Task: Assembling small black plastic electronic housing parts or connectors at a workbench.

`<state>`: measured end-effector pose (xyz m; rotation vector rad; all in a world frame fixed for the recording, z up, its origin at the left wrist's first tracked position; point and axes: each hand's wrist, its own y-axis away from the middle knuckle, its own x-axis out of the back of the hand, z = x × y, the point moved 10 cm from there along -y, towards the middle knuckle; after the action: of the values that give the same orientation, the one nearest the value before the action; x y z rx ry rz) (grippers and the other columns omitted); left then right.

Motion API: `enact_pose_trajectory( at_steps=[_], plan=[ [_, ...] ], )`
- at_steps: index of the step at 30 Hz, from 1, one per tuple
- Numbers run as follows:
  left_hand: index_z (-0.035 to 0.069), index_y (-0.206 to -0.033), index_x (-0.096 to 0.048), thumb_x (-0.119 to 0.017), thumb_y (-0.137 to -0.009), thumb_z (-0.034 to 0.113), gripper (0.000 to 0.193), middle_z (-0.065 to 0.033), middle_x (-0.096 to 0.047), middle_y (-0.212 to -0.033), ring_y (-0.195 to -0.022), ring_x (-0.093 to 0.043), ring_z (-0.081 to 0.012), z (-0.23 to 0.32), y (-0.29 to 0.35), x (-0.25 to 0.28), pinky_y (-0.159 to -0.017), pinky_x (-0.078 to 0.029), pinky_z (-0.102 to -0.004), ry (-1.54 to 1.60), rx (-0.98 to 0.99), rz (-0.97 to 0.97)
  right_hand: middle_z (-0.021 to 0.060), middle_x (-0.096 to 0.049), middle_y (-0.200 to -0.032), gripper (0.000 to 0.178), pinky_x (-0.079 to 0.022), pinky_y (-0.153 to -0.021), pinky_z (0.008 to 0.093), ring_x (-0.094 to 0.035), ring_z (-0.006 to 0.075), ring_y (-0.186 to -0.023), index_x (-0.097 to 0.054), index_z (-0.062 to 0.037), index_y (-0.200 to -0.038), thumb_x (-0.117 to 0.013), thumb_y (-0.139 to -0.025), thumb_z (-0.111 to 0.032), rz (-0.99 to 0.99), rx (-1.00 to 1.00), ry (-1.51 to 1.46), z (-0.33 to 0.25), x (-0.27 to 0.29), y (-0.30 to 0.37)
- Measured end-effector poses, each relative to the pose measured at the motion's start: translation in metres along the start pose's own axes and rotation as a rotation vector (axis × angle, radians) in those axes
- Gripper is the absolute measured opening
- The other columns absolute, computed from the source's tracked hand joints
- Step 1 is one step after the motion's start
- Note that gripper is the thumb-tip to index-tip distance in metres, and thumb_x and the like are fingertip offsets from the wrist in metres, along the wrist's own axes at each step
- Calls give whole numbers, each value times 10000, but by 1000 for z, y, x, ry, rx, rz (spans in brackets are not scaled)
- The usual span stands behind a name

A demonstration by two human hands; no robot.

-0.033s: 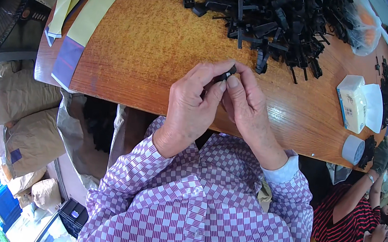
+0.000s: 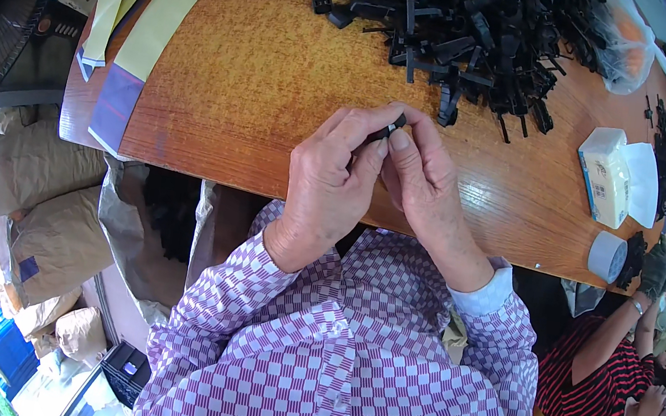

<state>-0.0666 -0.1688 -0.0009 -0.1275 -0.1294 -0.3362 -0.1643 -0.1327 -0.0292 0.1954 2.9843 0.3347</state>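
On a wooden table (image 2: 225, 68), over the near edge, the left hand (image 2: 330, 166) and right hand (image 2: 428, 177) pinch one black part (image 2: 399, 121), seemingly mid-work; toward the table's far edge lies a heap (image 2: 490, 35), finished or not, unclear.

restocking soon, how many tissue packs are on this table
1 in view: the white-and-blue tissue pack, at right on the table, just beyond the white cylinder. Others could hide under the black plastic parts.
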Motion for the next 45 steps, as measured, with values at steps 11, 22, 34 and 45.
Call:
enact_pose_trajectory(
  at_steps=[11,22,34,45],
  plan=[
    [51,-1171,-537,-556,-872,-35,312,-92,-645,-951,-726,-627,-147,6,-10,-10,-629,-507,-252,34,41,-13,-50,-435,-709,244,-298,-485,161,-396,13,-562,-467,-59,-1198,-462,-988,-182,-99,47,62,-8,20,-6],
    [48,-1278,-443,-537,-934,134,367,-148,-645,-980,-665,-606,-89,-8,-15,-19,-475,-398,-147,587,415,-80,25,-599,-792,121,-361,-450,150,-462,19,-532,-538,-31,-1043,-523,-949,-105,-118,64,-231,-13,41,4],
    [12,-1296,-441,-525,-923,79,388,-82,-594,-1043,-655,-574,-83,-2,-3,-43,-473,-380,-140,479,410,-286,-55,-507,-731,161,-272,-437,150,-392,-4,-535,-550,-49,-1016,-603,-914,-161,-86,48,-272,-8,45,-4],
    [29,-1327,-362,-478,-908,-40,441,-57,-542,-997,-747,-521,-88,-4,2,-28,-657,-453,-214,147,201,-395,-40,-521,-771,167,-364,-581,171,-439,16,-675,-563,-35,-920,-550,-950,-199,-103,109,-37,-10,18,-7]
  ],
)
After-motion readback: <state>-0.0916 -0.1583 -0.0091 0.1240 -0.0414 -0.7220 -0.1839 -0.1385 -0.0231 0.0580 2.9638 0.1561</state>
